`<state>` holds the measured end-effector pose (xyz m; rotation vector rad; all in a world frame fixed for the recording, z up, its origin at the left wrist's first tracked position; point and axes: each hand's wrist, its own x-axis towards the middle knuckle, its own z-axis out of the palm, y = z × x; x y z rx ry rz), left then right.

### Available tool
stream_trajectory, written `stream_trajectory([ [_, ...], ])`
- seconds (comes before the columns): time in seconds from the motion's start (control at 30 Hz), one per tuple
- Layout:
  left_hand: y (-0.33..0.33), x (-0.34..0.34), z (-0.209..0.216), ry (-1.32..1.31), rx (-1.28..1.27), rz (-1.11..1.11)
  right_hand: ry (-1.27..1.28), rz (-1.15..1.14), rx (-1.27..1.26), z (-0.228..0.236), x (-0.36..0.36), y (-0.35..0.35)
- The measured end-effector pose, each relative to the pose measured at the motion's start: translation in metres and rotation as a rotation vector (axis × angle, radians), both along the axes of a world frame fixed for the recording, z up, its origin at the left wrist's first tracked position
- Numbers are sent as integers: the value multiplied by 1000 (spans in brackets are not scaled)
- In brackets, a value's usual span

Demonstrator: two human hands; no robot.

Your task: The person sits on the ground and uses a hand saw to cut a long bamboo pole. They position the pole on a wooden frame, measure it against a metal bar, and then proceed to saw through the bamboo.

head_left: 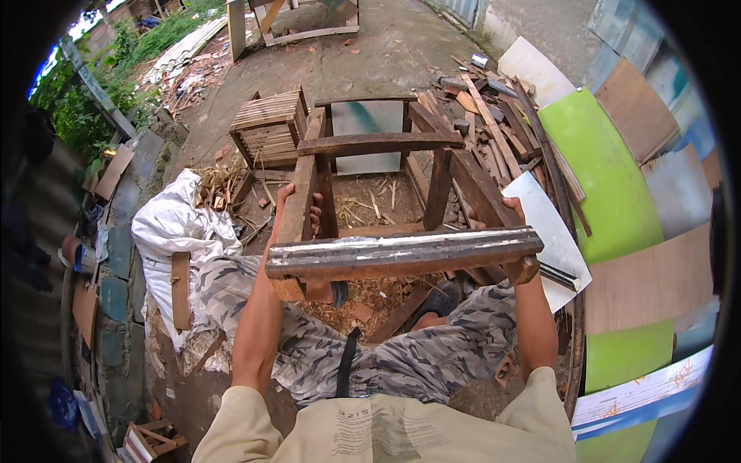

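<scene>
A: What was seen nearest the camera?

B: A beige shirt and camouflage trousers were seen at the lower edge, with both bare forearms raised from there. A wooden frame, like an unfinished stool or small table on its side, was held up in front of the knees. Its nearest rail, dark and streaked with pale paint, was carried crosswise between the two hands.

A: How was each grip set?

B: The left hand was closed around the frame's left upright board, the fingers wrapped over its edge. The right hand was clamped on the right end of the near rail, where the slanted side board meets it.

A: And beyond the frame?

B: Wood chips and offcuts were scattered on the ground beneath it. A white sack was crumpled to the left, and a slatted wooden crate was set just behind the frame. Scrap timber was piled to the right beside green panels and plywood sheets. Farther off, a concrete yard was visible.
</scene>
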<state>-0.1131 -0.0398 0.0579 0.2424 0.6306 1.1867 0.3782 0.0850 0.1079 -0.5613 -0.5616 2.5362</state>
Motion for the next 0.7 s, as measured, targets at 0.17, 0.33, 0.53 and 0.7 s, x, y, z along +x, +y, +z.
stream_trajectory([
  [0.17, -41, 3, -35, 15, 71, 32, -596, -193, 132, 1, -22, -30],
  [0.33, -57, 11, -66, -81, 183, 189, -285, -183, 110, -81, -18, -54],
  [0.53, -51, 3, -67, -112, 235, 213, -342, -135, 108, -74, -19, -38],
  [0.7, -54, -5, -70, -101, 209, 147, -436, -76, 53, -69, -19, -36],
])
